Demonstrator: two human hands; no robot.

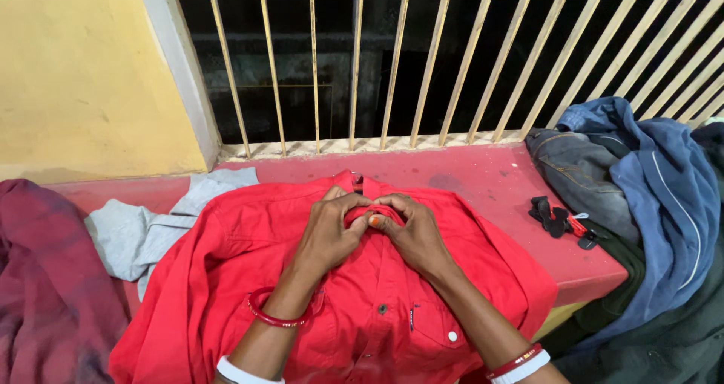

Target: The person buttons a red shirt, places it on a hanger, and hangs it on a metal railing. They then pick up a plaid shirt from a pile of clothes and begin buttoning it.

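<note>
A: What lies around the hands?

B: Out past the left hand (328,233) there's a grey cloth (147,229), partly tucked under the red shirt (226,278), and further out on that side a maroon cloth (45,278). Beyond the right hand (415,233) sits a heap of clothes (641,203), with blue and grey denim on top and darker cloth below. Between that heap and the right hand lies a small black and red clip (562,222), on the bare red ledge (483,177). Ahead of both hands stand pale bars (430,60) with dark behind, and a yellow wall (75,75) off to the left.

A: Anything blocking the hands?

B: Nothing lies over them. The heap and clip are well apart from the right hand, and the grey cloth is near the shirt's far edge only.

A: And the shirt itself?

B: It's spread front up on the ledge, right under both hands and forearms, reaching back toward the wrists. Its collar is up at the fingertips.

A: How are the hands set?

B: Both are curled nearly closed, fingers bent in, pinching the shirt's fabric by the collar, fingertips touching each other. A red bangle (275,309) rings the left wrist
</note>
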